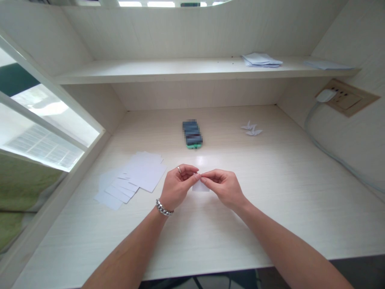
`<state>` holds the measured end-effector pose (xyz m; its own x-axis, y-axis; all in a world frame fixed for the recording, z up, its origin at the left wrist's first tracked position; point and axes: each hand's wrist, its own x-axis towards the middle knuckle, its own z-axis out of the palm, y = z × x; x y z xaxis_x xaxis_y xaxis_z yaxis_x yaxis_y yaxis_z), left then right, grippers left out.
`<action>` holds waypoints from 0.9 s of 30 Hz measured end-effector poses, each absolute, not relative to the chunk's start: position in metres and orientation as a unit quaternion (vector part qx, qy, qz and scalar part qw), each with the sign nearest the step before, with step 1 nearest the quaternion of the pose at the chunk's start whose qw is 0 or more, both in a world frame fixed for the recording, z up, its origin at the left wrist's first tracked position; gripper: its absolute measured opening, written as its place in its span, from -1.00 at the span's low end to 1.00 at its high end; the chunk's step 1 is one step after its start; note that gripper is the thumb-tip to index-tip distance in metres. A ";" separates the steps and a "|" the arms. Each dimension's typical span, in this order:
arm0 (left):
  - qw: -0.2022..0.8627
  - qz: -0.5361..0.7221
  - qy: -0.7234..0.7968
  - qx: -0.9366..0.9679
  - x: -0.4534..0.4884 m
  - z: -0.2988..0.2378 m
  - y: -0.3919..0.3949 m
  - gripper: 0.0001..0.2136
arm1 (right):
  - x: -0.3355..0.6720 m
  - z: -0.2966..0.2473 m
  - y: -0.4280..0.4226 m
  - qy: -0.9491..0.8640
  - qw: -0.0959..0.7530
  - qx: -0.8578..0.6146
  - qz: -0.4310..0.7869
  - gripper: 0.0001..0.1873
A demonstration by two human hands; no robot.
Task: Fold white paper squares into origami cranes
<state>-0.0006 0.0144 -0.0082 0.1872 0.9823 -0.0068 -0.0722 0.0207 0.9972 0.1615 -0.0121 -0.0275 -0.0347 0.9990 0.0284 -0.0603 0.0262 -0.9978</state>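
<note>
A small piece of white paper is held over the middle of the desk, its upper edge pinched between both hands. My left hand, with a ring and a chain bracelet at the wrist, closes thumb and fingers on the paper's top. From the other side, my right hand pinches the same edge with thumb and forefinger, the fingertips of both hands nearly meeting. The fingers hide the top of the paper. Left of my left hand, several white paper sheets lie spread and overlapping on the desk.
Beyond my hands lies a phone, its screen pixelated. Small folded paper cranes sit at the back right. A paper stack rests on the shelf. A cable runs down the right wall from a socket.
</note>
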 end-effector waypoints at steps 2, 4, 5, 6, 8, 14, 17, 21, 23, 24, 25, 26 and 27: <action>0.569 0.470 0.433 0.518 -0.001 -0.010 0.015 -0.80 | 0.161 -0.029 -0.013 -0.499 0.512 -0.467 0.521 -0.84; 0.577 0.469 0.430 0.512 -0.002 -0.010 0.016 -0.80 | 0.161 -0.029 -0.013 -0.497 0.511 -0.464 0.527 -0.84; 0.581 0.468 0.430 0.509 -0.003 -0.011 0.016 -0.80 | 0.161 -0.029 -0.013 -0.496 0.510 -0.462 0.529 -0.84; 0.585 0.466 0.429 0.507 -0.004 -0.011 0.016 -0.80 | 0.161 -0.030 -0.013 -0.495 0.510 -0.461 0.531 -0.83; 0.589 0.464 0.428 0.505 -0.005 -0.011 0.016 -0.80 | 0.161 -0.029 -0.012 -0.489 0.511 -0.460 0.537 -0.83; 0.605 0.470 0.420 0.486 -0.004 -0.011 0.017 -0.79 | 0.160 -0.027 -0.011 -0.456 0.526 -0.471 0.542 -0.82; 0.589 0.463 0.431 0.503 -0.003 -0.010 0.016 -0.75 | 0.158 -0.025 -0.010 -0.447 0.533 -0.471 0.543 -0.83; 0.570 0.447 0.451 0.521 -0.004 -0.009 0.015 -0.73 | 0.159 -0.025 -0.008 -0.426 0.505 -0.471 0.585 -0.80; 0.573 0.438 0.454 0.523 -0.004 -0.009 0.015 -0.73 | 0.161 -0.026 -0.006 -0.406 0.490 -0.471 0.611 -0.78; 0.575 0.433 0.455 0.524 -0.004 -0.010 0.015 -0.72 | 0.162 -0.027 -0.005 -0.400 0.487 -0.469 0.619 -0.77; 0.578 0.429 0.455 0.524 -0.004 -0.010 0.015 -0.72 | 0.163 -0.029 -0.004 -0.399 0.485 -0.467 0.623 -0.76; 0.580 0.426 0.457 0.523 -0.004 -0.011 0.015 -0.71 | 0.163 -0.030 -0.004 -0.404 0.484 -0.464 0.622 -0.75; 0.581 0.424 0.459 0.522 -0.003 -0.011 0.015 -0.71 | 0.164 -0.031 -0.003 -0.414 0.483 -0.462 0.618 -0.74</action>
